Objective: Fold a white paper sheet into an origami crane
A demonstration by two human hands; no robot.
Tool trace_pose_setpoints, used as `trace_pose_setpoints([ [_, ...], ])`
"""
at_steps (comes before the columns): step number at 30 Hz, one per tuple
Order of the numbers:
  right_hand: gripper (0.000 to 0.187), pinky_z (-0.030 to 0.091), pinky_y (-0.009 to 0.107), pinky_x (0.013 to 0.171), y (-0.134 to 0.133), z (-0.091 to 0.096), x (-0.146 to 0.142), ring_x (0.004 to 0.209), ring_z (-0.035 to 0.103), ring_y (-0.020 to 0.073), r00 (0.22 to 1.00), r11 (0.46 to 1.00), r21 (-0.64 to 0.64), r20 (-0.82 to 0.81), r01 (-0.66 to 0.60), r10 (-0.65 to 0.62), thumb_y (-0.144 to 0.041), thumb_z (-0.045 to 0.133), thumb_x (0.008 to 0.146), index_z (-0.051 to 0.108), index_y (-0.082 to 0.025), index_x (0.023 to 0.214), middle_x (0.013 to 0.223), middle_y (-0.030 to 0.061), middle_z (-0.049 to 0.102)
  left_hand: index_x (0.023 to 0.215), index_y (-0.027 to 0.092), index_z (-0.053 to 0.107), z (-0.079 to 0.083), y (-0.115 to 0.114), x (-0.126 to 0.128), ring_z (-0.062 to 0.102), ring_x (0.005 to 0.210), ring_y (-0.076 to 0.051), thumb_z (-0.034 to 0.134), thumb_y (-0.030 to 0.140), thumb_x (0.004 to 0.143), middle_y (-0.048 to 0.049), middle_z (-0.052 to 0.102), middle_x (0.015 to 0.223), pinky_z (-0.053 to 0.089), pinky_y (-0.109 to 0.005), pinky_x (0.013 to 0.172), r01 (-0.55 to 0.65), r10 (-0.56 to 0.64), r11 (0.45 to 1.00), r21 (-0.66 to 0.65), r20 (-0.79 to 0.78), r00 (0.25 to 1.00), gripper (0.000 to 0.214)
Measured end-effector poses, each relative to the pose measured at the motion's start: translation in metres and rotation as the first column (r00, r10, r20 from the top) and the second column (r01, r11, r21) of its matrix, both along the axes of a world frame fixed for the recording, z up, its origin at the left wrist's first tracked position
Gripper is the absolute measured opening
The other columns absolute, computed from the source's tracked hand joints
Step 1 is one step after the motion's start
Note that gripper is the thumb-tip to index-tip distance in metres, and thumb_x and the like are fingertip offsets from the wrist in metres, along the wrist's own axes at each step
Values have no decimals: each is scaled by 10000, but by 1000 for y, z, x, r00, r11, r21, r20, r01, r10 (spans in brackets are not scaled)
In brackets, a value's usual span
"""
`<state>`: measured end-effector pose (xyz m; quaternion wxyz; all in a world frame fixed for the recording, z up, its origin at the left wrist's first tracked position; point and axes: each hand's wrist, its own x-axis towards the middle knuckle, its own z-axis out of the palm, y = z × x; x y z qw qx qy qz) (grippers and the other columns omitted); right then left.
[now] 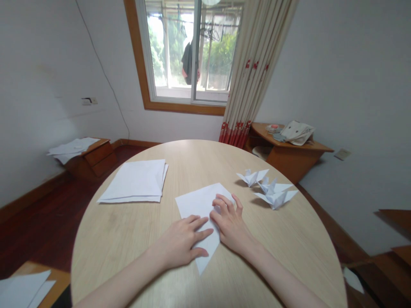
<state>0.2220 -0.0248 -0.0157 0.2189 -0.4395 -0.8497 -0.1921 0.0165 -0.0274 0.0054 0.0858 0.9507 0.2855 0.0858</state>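
Observation:
A folded sheet of white paper (195,203) lies on the round wooden table in front of me, one pointed end toward me and a wider end away. My left hand (188,241) rests on its left side with the fingers spread across the surface. On the right part of the paper sits my right hand (229,218), its fingers bent and apart, with the fingertips near the right edge. The paper under both palms is partly hidden. Several folded paper cranes (274,196) stand to the right, beyond my right hand.
A stack of white paper sheets (133,182) lies at the table's (199,158) left. Beyond the table are a low drawer cabinet (99,156) on the left, a corner desk (285,156) with a bag on the right, and a curtain (253,68) beside the window. More sheets (24,291) lie at lower left.

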Motion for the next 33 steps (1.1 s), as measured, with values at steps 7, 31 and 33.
trace_pose_setpoints([
  [7,97,75,526,1096,2,1,2,1264,327,267,1000,1000,-4,-17,-22,22,-187,584,834,627,-234,906,1177,88,529,1293,263,540,2,-1,3,530,1073,-273,487,437,946,-73,545,1312,455,-420,878,-37,39,998,50,-48,998,392],
  [31,183,398,293,663,5,18,19,761,573,196,996,913,-399,-13,80,-92,-248,489,945,542,-181,783,807,53,612,1321,254,532,-2,7,-3,479,1217,-293,534,362,936,-112,496,1370,437,-436,967,-133,138,989,70,-62,989,400],
  [33,196,384,289,664,6,16,20,765,580,194,995,907,-409,27,103,-101,-249,498,946,555,-177,773,799,49,617,1328,239,530,-5,8,-3,451,1266,-299,550,351,929,-128,463,1409,397,-445,1026,-132,135,990,55,-55,989,414],
])
